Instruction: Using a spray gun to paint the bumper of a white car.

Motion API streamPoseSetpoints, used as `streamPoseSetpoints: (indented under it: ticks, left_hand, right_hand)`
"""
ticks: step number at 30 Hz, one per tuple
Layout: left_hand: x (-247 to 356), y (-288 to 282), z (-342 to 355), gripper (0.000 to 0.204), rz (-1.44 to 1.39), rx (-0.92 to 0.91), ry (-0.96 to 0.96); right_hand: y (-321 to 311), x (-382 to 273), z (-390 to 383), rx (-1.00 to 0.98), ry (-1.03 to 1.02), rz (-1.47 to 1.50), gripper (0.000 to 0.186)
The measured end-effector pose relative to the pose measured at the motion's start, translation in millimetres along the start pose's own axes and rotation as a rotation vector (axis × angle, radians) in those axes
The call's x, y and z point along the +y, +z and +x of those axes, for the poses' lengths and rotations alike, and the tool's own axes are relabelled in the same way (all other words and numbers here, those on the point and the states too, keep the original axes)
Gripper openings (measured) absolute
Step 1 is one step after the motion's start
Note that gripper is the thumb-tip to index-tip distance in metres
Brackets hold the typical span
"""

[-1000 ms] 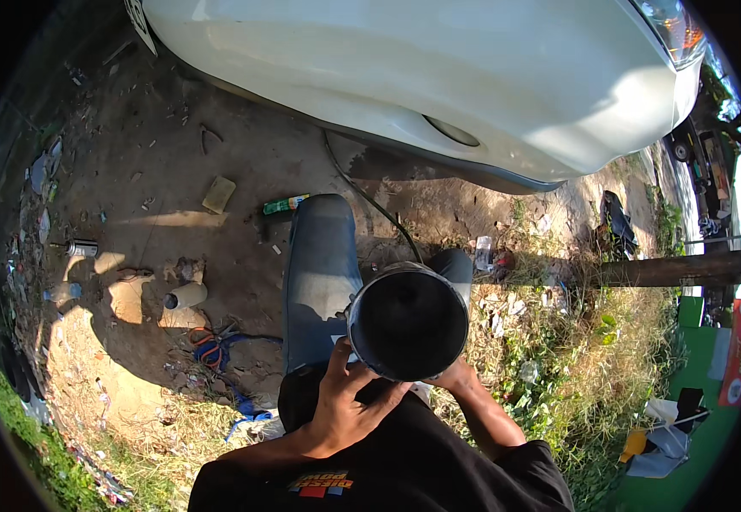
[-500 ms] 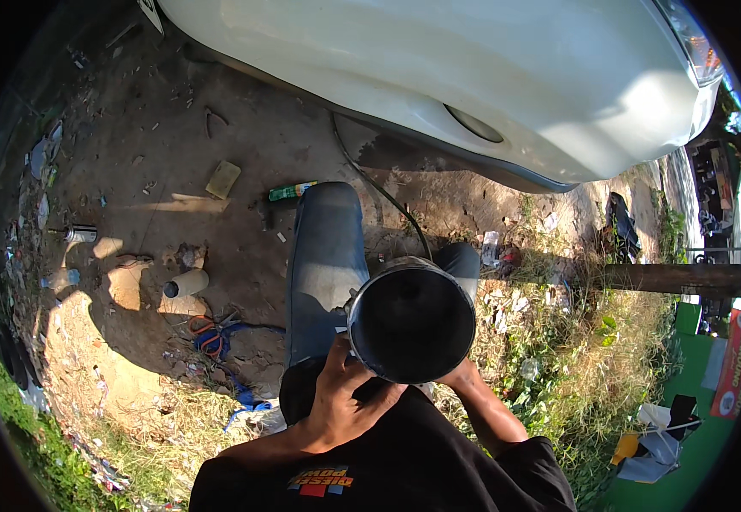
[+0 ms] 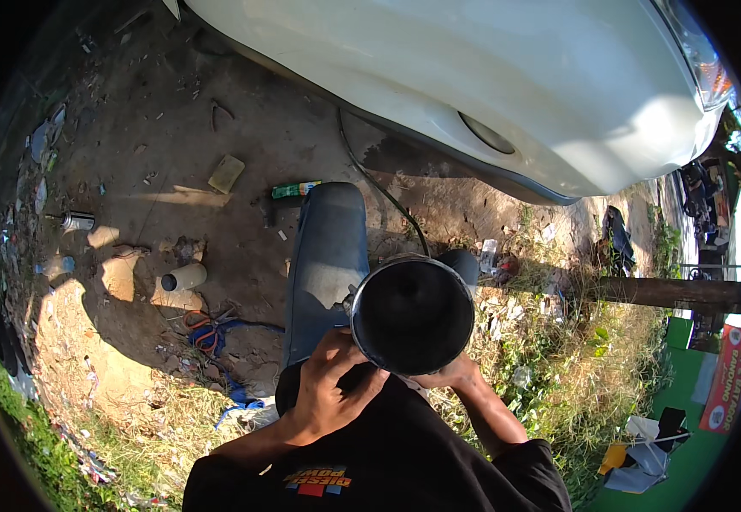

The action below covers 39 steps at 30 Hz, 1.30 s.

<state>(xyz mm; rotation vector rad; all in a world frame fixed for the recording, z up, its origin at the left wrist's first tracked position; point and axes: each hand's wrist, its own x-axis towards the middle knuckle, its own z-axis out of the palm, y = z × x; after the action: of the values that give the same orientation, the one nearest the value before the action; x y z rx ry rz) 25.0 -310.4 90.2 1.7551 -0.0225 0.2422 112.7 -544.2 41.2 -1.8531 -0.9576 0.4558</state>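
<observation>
A wide, dark metal cylinder [image 3: 411, 316] with a silver rim is held over my lap, its open mouth toward me and its black inside showing. My left hand [image 3: 336, 384] grips its lower left side, fingers curled at the edge. My right hand [image 3: 449, 372] holds the lower right side from underneath, its fingertips mostly hidden by the rim. My jeans-clad knee [image 3: 323, 239] rises just behind the cylinder on the left.
A white car bumper [image 3: 456, 68] fills the top, with a hose [image 3: 387, 192] beneath. Left lie pliers [image 3: 218, 111], a block [image 3: 226, 174], a green tube [image 3: 293, 189], a bottle [image 3: 184, 277] and orange-blue cords [image 3: 217, 333]. A wooden pole [image 3: 669, 293], weeds and litter are right.
The cylinder has risen slightly in the view, and my left hand has shifted a little leftward along with its wrist. The surroundings have shifted slightly as the camera moves.
</observation>
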Motion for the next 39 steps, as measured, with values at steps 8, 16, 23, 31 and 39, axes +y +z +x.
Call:
streamPoseSetpoints:
  ticks: [8,16,23,31,39]
  left_hand:
    - [-14,-8,-3,0.037,-0.014,-0.058,-0.043]
    - [-28,-12,-4,0.025,0.122,0.114,-0.065]
    - [-121,-69,-24,0.019,0.323,0.922,-0.270]
    - [-233,-194,-53,0.053,0.751,1.040,-0.373]
    - [-283,-194,-61,0.059,0.552,0.954,-0.365]
  right_hand:
    - [7,9,19,0.010,-0.148,0.053,0.062]
    - [15,0,54,0.063,-0.264,0.042,0.065]
    - [27,-6,86,-0.036,-0.103,0.099,0.074]
    - [35,-9,106,-0.023,-0.158,0.068,0.075]
    - [37,-7,106,0.059,-0.045,0.080,0.064]
